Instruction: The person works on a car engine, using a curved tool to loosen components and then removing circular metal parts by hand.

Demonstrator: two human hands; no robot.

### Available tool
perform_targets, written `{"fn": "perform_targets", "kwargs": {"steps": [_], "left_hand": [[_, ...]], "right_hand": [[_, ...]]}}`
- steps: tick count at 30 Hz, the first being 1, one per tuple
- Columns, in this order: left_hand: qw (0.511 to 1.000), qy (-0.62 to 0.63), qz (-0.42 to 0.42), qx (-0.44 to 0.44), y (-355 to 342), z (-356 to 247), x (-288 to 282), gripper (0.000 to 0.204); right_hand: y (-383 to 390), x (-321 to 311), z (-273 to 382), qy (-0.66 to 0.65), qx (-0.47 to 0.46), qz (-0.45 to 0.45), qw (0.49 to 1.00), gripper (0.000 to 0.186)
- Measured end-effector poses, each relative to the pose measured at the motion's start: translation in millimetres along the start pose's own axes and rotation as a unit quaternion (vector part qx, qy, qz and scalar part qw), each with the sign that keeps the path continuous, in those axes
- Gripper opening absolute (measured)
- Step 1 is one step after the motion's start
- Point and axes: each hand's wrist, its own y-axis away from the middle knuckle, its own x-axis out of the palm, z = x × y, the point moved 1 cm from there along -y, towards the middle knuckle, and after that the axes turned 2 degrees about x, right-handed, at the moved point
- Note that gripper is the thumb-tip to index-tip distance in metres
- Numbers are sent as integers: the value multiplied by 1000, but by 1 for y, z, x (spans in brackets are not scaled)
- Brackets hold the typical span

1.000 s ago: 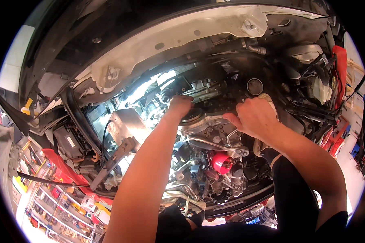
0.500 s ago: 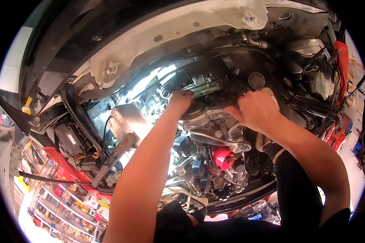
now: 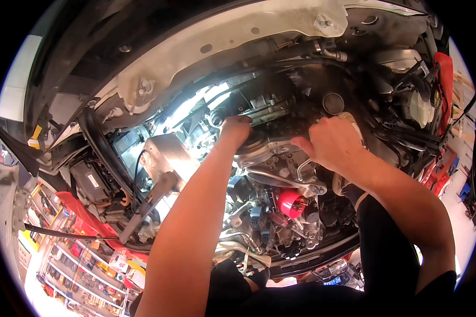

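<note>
My left hand (image 3: 236, 131) reaches into an open engine bay, its fingers bent together at the left end of the engine's metal cover (image 3: 272, 149). Whatever sits between those fingertips is hidden. Right of it, my right hand (image 3: 335, 138) rests at the other end of this cover, fingers curled down and thumb pointing left; its fingertips are out of sight. A round, dark-centred opening (image 3: 333, 104) lies just beyond the right hand. Nearer me, below the cover, a bright red round cup-like part (image 3: 291, 204) sits among hoses and connectors.
A raised bonnet (image 3: 190, 50) hangs over the far side. A battery-like black box (image 3: 92, 178) and a metal bracket (image 3: 156, 198) stand at the left. Red fender covers (image 3: 87, 214) drape the sides. Shelves (image 3: 76, 269) hold parts at the lower left.
Both hands keep almost the same places and poses. The whole view has shifted very slightly.
</note>
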Motion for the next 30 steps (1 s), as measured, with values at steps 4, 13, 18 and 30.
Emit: {"fn": "perform_targets", "kwargs": {"steps": [4, 13, 18, 30], "left_hand": [[1000, 17, 0, 6, 0, -4, 0, 29], [1000, -26, 5, 10, -3, -2, -3, 28], [992, -98, 6, 74, -12, 2, 6, 30], [1000, -4, -11, 11, 5, -3, 2, 32]], "right_hand": [[-7, -1, -3, 8, 5, 40, 999, 52], [-30, -40, 25, -10, -25, 47, 999, 46], [-19, -8, -10, 5, -18, 58, 998, 59], [-11, 13, -17, 5, -39, 6, 999, 64]]}}
